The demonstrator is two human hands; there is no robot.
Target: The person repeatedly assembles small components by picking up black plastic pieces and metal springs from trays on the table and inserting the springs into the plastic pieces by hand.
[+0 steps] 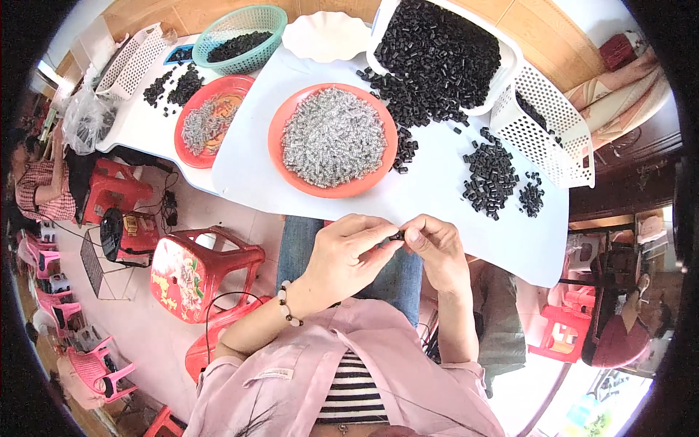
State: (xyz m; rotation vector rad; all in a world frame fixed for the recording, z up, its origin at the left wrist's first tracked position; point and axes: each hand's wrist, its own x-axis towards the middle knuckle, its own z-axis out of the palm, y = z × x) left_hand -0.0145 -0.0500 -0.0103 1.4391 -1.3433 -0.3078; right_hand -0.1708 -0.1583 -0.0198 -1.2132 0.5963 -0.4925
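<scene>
Just in front of the table's near edge, my left hand (354,245) and my right hand (441,251) meet fingertip to fingertip. Pinched between them is a small black plastic piece (397,235), mostly covered by the fingers. Both hands are closed on it. Beyond them stands a red-orange bowl (276,149) heaped with small silvery, spring-like metal parts (333,137). To the right of the bowl, loose black pieces (489,175) of similar size lie in a pile on the white table (429,197).
A white tub (512,73) spills black pieces onto the table. Beside it leans a white perforated basket (542,138). Further left are a cream scalloped bowl (324,33), a green basket (255,16) and a second red bowl (182,146). A red stool (207,266) stands at left; another person (47,186) sits behind.
</scene>
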